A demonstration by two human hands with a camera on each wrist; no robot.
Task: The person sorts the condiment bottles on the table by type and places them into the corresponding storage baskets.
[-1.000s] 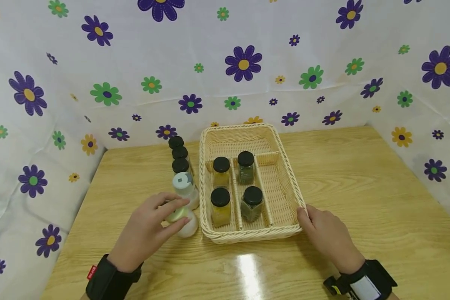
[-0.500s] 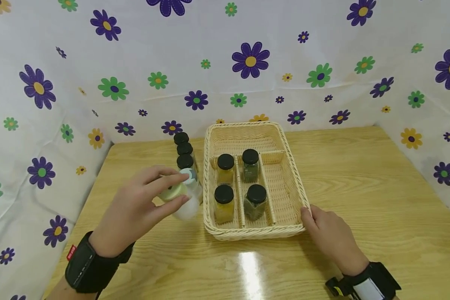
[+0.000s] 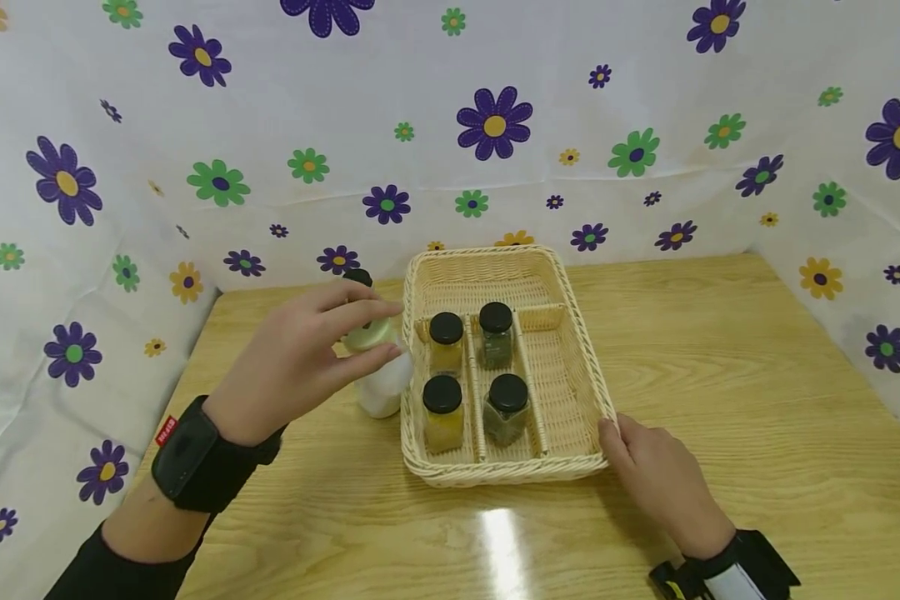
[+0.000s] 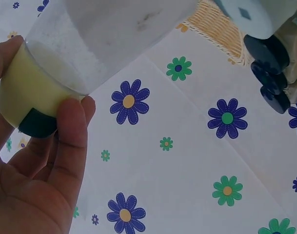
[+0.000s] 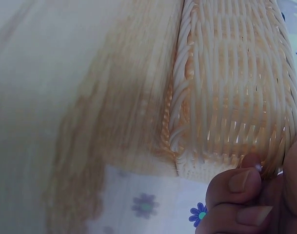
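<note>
My left hand (image 3: 292,350) pinches the pale yellow-green cap (image 4: 36,87) of a translucent plastic bottle (image 4: 114,39) with white contents. The bottle is held tilted, over the left rim of a divided wicker basket (image 3: 480,475) in the head view. My right hand (image 3: 660,471) grips the basket's near right corner, thumb on the rim. Two black-lidded jars of yellow spice (image 3: 444,417) stand in the left compartment. Two jars of dark green herbs (image 3: 506,412) stand in the middle one.
Left of the basket, a black lid (image 3: 357,277) shows behind my left hand. The left wrist view shows several black-lidded jars (image 4: 267,53) there, beside a bottle with a white and blue cap (image 4: 255,17). A floral cloth (image 3: 540,183) hangs behind the wooden table (image 3: 690,333).
My left hand has lifted the yellow-capped bottle off the table and moved it away from me, toward the basket's left rim. My right hand stays on the basket corner.
</note>
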